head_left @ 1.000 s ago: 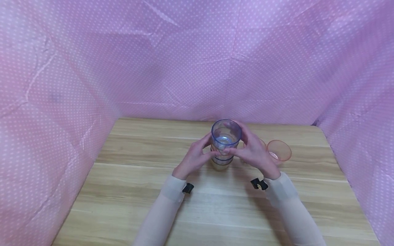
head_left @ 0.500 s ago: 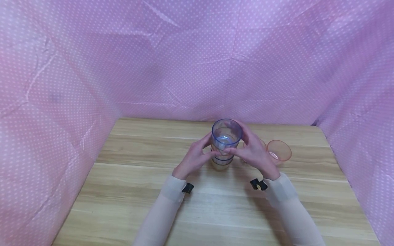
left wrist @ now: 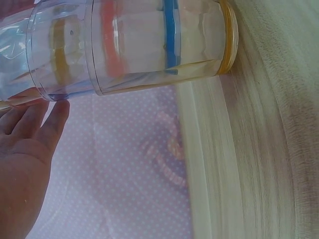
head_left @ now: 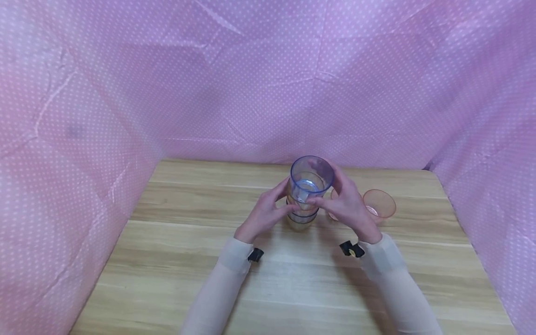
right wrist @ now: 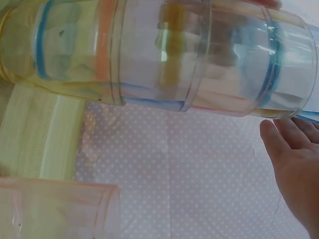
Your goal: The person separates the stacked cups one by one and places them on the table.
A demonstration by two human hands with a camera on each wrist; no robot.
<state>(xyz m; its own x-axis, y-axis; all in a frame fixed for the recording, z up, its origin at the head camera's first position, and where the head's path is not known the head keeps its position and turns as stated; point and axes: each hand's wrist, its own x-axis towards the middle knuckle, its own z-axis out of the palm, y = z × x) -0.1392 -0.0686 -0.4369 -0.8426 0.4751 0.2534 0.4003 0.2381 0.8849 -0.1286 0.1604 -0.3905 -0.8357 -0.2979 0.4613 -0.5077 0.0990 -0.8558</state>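
A tall stack of nested clear tinted cups (head_left: 302, 217) stands upright on the table, its lowest cup yellow, with a blue-rimmed cup (head_left: 316, 170) at the top. My left hand (head_left: 264, 214) curves round the stack's left side, thumb across its front. On the other side my right hand (head_left: 349, 207) holds the blue-rimmed cup between thumb and fingers. Blue, orange and yellow bands show through the stack (left wrist: 139, 45) in the left wrist view, fingertips of the left hand (left wrist: 25, 164) against it. In the right wrist view the right hand (right wrist: 296, 169) is at the upper end.
Two orange-pink clear cups stand right of the stack, one (head_left: 380, 203) in plain sight and the other partly behind my right hand. The wooden table (head_left: 167, 260) meets pink dotted cloth (head_left: 234, 93) at the back and sides.
My right hand and the blue-rimmed cup have moved slightly up and to the right. The left hand and the lower cups have hardly moved.
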